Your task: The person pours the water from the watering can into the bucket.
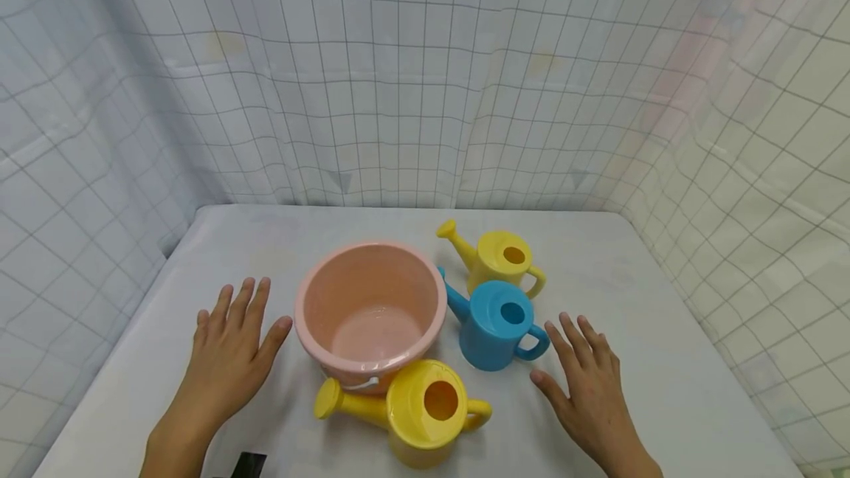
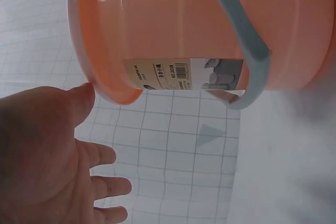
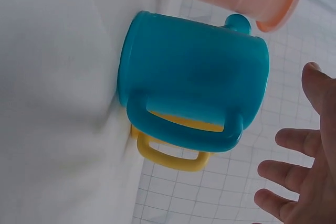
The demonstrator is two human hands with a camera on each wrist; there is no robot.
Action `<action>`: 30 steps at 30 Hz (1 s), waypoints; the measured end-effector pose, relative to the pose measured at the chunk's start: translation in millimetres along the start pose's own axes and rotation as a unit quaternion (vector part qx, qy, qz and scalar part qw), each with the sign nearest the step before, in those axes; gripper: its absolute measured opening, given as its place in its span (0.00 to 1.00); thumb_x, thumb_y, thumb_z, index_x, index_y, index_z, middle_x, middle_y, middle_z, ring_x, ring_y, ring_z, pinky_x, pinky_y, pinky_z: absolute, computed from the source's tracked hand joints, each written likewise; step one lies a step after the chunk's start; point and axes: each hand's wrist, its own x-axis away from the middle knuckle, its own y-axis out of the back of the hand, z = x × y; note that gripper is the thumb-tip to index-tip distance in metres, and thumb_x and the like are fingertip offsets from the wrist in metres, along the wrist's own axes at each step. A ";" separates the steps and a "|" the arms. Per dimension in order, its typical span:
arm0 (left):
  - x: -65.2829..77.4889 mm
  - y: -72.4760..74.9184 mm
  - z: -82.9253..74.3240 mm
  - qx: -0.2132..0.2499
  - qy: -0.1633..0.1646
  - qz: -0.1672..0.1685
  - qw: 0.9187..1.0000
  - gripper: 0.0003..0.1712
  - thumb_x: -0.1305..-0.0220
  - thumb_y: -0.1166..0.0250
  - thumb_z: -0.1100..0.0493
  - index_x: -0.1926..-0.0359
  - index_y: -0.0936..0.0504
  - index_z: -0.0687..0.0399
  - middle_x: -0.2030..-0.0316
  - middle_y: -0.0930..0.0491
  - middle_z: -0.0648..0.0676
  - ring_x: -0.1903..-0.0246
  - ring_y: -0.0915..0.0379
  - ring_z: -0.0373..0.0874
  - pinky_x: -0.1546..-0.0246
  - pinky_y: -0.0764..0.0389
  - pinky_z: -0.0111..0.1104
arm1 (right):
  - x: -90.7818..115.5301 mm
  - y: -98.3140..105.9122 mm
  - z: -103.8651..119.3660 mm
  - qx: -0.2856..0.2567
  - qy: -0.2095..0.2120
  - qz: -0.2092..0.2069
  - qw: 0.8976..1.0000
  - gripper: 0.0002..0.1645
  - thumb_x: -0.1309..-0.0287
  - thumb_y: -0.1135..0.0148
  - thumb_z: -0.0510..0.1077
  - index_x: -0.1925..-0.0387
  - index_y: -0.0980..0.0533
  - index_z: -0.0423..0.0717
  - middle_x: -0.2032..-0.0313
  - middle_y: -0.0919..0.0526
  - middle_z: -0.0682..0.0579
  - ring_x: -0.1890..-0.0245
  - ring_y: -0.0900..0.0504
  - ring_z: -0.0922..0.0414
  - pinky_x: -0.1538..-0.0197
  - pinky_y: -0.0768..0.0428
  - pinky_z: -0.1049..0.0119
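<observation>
A pink bucket (image 1: 372, 375) stands upright left of the middle of the table, with a label and a grey-white handle hanging at its side in the left wrist view. My left hand (image 1: 229, 352) is spread beside it, thumb tip right at the rim. To the bucket's right stands a blue watering can (image 1: 488, 338), its spout toward the bucket. My right hand (image 1: 587, 393) hovers with straight fingers next to that can's handle (image 3: 184, 132), holding nothing. A yellow watering can (image 1: 425, 419) sits in front of the bucket, and another yellow watering can (image 1: 498, 257) behind the blue one.
The white table (image 1: 664, 360) is enclosed by white cloth with a grid pattern (image 1: 412, 94) at the back and both sides. A small black object (image 1: 249, 465) shows at the front edge of the head view, near my left forearm.
</observation>
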 end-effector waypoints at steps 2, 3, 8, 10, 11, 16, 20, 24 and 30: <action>-1.5 0.5 -1.4 0.008 -0.006 -0.001 1.000 0.40 0.28 0.59 0.39 0.25 0.58 0.54 0.28 0.55 0.69 0.27 0.74 0.65 0.36 0.69 0.67 | 1.3 -0.8 1.3 -0.006 0.000 -0.001 1.000 0.46 0.48 0.34 0.58 0.30 0.41 0.53 0.30 0.39 0.43 0.28 0.49 0.43 0.34 0.45 0.39; -2.1 0.9 -2.2 0.012 -0.009 0.000 1.000 0.40 0.27 0.59 0.39 0.25 0.59 0.54 0.28 0.55 0.68 0.27 0.74 0.65 0.36 0.69 0.67 | 2.0 -0.9 2.3 -0.009 0.001 -0.002 1.000 0.45 0.48 0.35 0.58 0.31 0.40 0.53 0.30 0.39 0.43 0.28 0.50 0.44 0.33 0.45 0.39; -5.4 3.2 -5.4 0.018 -0.018 0.000 1.000 0.39 0.27 0.59 0.40 0.25 0.59 0.52 0.28 0.55 0.68 0.27 0.74 0.65 0.36 0.68 0.67 | 4.6 -1.4 7.4 -0.024 0.005 0.001 1.000 0.44 0.46 0.37 0.61 0.31 0.39 0.51 0.30 0.39 0.45 0.28 0.50 0.46 0.34 0.44 0.41; -6.7 4.0 -6.6 0.020 -0.019 0.002 1.000 0.40 0.28 0.59 0.40 0.25 0.60 0.52 0.27 0.56 0.68 0.27 0.74 0.64 0.35 0.69 0.66 | 5.3 -1.5 9.9 -0.029 0.008 0.006 1.000 0.44 0.46 0.37 0.61 0.31 0.39 0.52 0.30 0.39 0.46 0.28 0.49 0.46 0.35 0.43 0.42; -7.2 4.3 -7.2 0.021 -0.020 0.003 1.000 0.40 0.28 0.59 0.40 0.25 0.60 0.51 0.27 0.56 0.68 0.27 0.75 0.64 0.35 0.69 0.66 | 5.6 -1.4 11.1 -0.032 0.009 0.008 0.999 0.44 0.46 0.37 0.61 0.31 0.39 0.53 0.30 0.38 0.46 0.28 0.49 0.46 0.35 0.43 0.42; -9.9 6.0 -10.1 0.028 -0.025 0.005 0.999 0.39 0.27 0.59 0.40 0.25 0.61 0.50 0.27 0.56 0.67 0.27 0.75 0.64 0.35 0.71 0.65 | 7.0 -1.0 16.5 -0.044 0.018 0.011 0.999 0.45 0.47 0.36 0.60 0.31 0.39 0.53 0.30 0.38 0.47 0.29 0.47 0.46 0.38 0.41 0.42; -12.1 7.8 -13.0 0.031 -0.030 0.004 0.999 0.39 0.28 0.59 0.40 0.25 0.60 0.50 0.27 0.56 0.66 0.27 0.73 0.63 0.34 0.70 0.65 | 7.8 -2.0 19.2 -0.049 0.027 0.005 0.998 0.44 0.47 0.36 0.60 0.32 0.39 0.51 0.30 0.38 0.48 0.30 0.46 0.45 0.39 0.41 0.41; -14.0 8.3 -15.4 0.029 -0.031 0.004 0.999 0.39 0.28 0.59 0.39 0.25 0.59 0.50 0.27 0.56 0.66 0.27 0.72 0.64 0.34 0.70 0.64 | 9.1 -2.5 21.6 -0.053 0.027 0.007 0.998 0.45 0.47 0.35 0.59 0.31 0.39 0.52 0.31 0.37 0.48 0.30 0.46 0.45 0.38 0.40 0.41; -16.3 8.0 -19.3 0.029 -0.040 0.004 0.999 0.38 0.28 0.59 0.40 0.25 0.58 0.49 0.27 0.55 0.66 0.27 0.71 0.64 0.34 0.68 0.64 | 12.2 -5.1 23.1 -0.065 0.043 -0.008 0.997 0.45 0.49 0.34 0.58 0.31 0.39 0.53 0.32 0.35 0.48 0.31 0.43 0.47 0.37 0.41 0.45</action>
